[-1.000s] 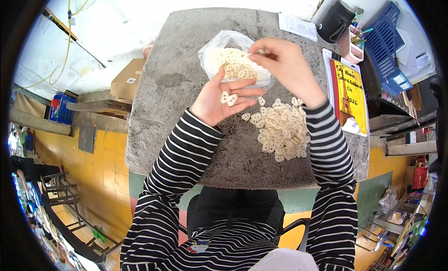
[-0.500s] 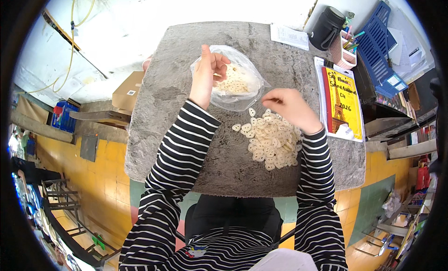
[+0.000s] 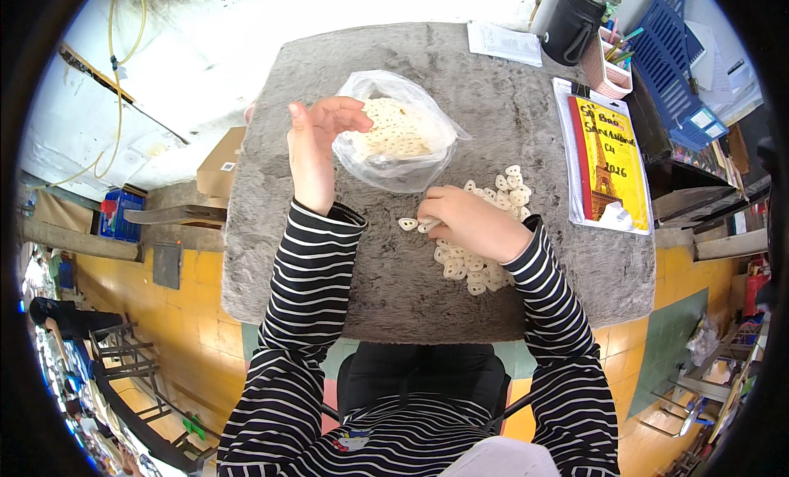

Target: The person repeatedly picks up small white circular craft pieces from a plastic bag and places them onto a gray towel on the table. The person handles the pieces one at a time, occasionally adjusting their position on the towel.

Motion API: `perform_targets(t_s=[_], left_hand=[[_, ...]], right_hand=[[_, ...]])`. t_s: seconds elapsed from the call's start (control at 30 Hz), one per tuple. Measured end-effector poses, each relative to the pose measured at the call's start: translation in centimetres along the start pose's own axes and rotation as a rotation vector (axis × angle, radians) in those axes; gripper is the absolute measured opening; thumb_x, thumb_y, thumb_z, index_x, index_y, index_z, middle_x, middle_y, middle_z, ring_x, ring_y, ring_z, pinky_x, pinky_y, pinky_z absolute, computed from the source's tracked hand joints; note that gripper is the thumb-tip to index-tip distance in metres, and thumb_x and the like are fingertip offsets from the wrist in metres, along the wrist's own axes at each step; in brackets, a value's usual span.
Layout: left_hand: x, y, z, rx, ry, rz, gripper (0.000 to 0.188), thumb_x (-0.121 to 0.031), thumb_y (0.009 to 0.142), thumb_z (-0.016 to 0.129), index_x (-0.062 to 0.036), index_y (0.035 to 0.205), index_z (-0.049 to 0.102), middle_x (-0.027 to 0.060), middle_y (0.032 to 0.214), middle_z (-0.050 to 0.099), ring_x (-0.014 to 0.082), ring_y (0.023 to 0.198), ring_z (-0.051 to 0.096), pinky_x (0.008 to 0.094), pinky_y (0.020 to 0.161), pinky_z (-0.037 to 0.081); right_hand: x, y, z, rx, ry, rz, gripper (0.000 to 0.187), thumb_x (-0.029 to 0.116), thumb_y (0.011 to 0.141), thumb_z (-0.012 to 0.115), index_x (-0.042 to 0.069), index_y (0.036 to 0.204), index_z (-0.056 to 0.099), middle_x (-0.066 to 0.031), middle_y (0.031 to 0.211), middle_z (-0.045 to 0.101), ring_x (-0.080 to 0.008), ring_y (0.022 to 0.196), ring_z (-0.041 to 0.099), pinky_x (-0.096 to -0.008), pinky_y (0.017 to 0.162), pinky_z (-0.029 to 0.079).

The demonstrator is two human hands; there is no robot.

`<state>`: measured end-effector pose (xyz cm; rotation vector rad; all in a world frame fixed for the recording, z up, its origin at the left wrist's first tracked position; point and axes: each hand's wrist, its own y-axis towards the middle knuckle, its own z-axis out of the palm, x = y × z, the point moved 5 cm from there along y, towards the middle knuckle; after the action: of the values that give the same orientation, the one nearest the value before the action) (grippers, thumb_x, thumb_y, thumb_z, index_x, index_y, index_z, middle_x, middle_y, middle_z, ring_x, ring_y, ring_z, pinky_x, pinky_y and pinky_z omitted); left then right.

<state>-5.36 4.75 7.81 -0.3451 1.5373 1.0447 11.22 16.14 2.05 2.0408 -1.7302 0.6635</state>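
Observation:
A heap of small cream-coloured rounded triangular pieces with holes (image 3: 477, 266) lies on the grey plush table cover. My right hand (image 3: 470, 220) is over the heap's left part, its fingers curled down and closed around one or more pieces; the fingers partly hide them. One loose piece (image 3: 408, 224) sits just left of those fingertips. Beyond, a clear plastic bag (image 3: 393, 177) stands with its mouth spread, filled with many similar cream pieces (image 3: 393, 132). At the bag's left rim, my left hand (image 3: 316, 144) is raised, thumb up and fingers apart, holding nothing.
The grey plush cover (image 3: 394, 288) spreads over the table. To the right lies a yellow-covered book in a clear sleeve (image 3: 612, 165). Behind it are a pink basket of pens (image 3: 608, 73), a black flask (image 3: 572, 25), a blue rack (image 3: 667, 74) and white papers (image 3: 505, 44).
My right hand has come down from beside the bag onto the heap and closed on pieces there. My left hand has shifted left, to the bag's rim.

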Motion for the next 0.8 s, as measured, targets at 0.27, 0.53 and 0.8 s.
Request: perform_targets(t_s=[0.27,0.53,0.8], left_hand=[[0.7,-1.5,-0.5,0.127,0.217,-0.289,0.054,-0.046,0.107,0.042,-0.0004,0.101,0.070,0.0057,0.078,0.070,0.0082,0.065,0.060,0.0205,0.054,0.041],[5.7,-8.7,7.2,0.379,-0.506,-1.076,0.070,-0.055,0.107,0.029,0.0058,0.135,0.049,0.0121,0.111,0.066,0.0194,0.102,0.065,0.0346,0.097,0.053],[6.4,-8.7,7.6,0.413,-0.746,-1.137,0.061,-0.044,0.109,0.029,0.0079,0.136,0.047,0.0191,0.126,0.062,0.0289,0.120,0.061,0.0381,0.109,0.047]], right_hand=[[-0.9,-1.1,-3.9,-0.217,0.464,0.162,0.022,0.009,0.089,0.071,0.001,0.109,0.069,-0.0035,0.084,0.068,-0.0066,0.073,0.056,-0.0246,0.067,0.046],[0.1,-1.5,-3.5,-0.134,0.514,0.150,0.023,0.008,0.090,0.070,-0.001,0.112,0.069,-0.0046,0.089,0.071,-0.0069,0.076,0.058,-0.0238,0.069,0.047],[-1.5,-1.7,-3.9,-0.170,0.815,0.271,0.026,0.012,0.097,0.061,-0.002,0.119,0.068,-0.0076,0.101,0.073,-0.0109,0.086,0.064,-0.0236,0.079,0.051]])
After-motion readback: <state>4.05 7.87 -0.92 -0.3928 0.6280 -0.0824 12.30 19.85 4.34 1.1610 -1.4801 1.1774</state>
